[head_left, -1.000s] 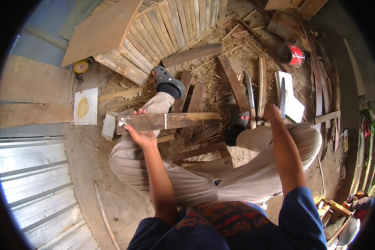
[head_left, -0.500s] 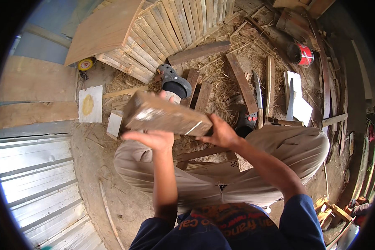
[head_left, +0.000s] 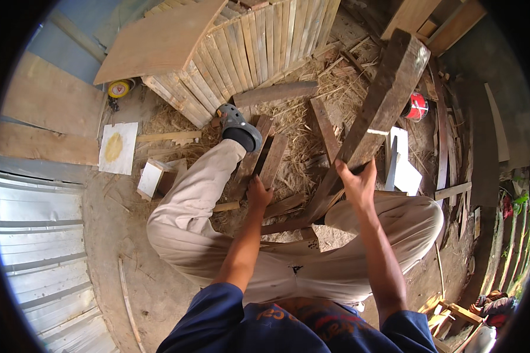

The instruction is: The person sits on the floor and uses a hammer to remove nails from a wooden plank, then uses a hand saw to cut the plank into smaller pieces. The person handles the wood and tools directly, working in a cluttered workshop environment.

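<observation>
A thick, dark brown wooden beam slants from between my knees toward the far right, with a pale mark across it. My right hand grips its near part, thumb on the side and the other fingers partly hidden. My left hand is low between my legs, thumb and fingers apart, at the near end of two short brown boards. Whether it presses on them I cannot tell. My grey clog is just beyond those boards.
A slatted wooden crate with a plywood sheet stands at the far left. A yellow tape measure and a stained white sheet lie left. At right are a red can, a saw and white boards. Straw and offcuts litter the ground.
The beam has swung from lying across both hands to pointing far right, held by my right hand alone. My left hand has let go and dropped to the short boards. My left leg has stretched out.
</observation>
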`<state>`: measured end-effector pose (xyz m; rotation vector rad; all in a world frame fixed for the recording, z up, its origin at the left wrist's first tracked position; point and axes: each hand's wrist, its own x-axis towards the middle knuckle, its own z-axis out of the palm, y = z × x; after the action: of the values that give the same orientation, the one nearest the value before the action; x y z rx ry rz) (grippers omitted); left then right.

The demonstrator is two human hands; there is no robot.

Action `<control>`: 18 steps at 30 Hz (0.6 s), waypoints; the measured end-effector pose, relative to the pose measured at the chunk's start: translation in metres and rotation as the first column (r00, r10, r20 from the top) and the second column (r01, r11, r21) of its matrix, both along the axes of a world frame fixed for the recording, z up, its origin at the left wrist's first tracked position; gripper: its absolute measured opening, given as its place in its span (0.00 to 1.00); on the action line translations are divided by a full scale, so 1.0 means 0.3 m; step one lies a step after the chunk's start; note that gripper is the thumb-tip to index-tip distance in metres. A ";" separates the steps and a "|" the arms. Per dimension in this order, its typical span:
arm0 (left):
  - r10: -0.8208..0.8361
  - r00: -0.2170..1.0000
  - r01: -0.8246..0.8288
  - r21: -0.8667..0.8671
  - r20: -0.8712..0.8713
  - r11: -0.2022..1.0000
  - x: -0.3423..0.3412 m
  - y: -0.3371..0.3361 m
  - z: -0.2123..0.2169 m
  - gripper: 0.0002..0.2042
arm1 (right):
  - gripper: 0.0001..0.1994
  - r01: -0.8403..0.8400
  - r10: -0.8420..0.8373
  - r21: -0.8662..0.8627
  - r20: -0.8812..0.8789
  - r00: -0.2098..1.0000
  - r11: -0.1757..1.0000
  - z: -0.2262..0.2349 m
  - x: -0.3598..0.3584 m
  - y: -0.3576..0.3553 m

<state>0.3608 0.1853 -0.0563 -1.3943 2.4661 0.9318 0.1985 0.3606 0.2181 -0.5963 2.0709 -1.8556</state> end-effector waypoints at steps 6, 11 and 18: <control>0.283 0.810 0.022 0.508 -0.514 0.861 0.013 -0.112 0.098 0.22 | 0.36 -0.050 0.052 -0.137 0.010 0.999 0.989 -0.031 0.047 0.040; 0.652 0.508 0.020 0.764 -0.563 0.645 -0.061 -0.136 0.316 0.30 | 0.41 -0.125 0.133 -0.178 0.034 0.990 0.976 -0.047 0.066 0.021; 0.784 0.211 0.593 0.714 -0.584 0.372 -0.090 -0.081 0.561 0.35 | 0.44 -0.139 0.135 -0.079 -0.058 0.989 0.987 -0.047 0.114 -0.008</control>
<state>0.3336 0.1610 0.1119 -0.3323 1.0727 3.4443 0.2326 0.3583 0.2042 -0.7959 1.9396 -1.8724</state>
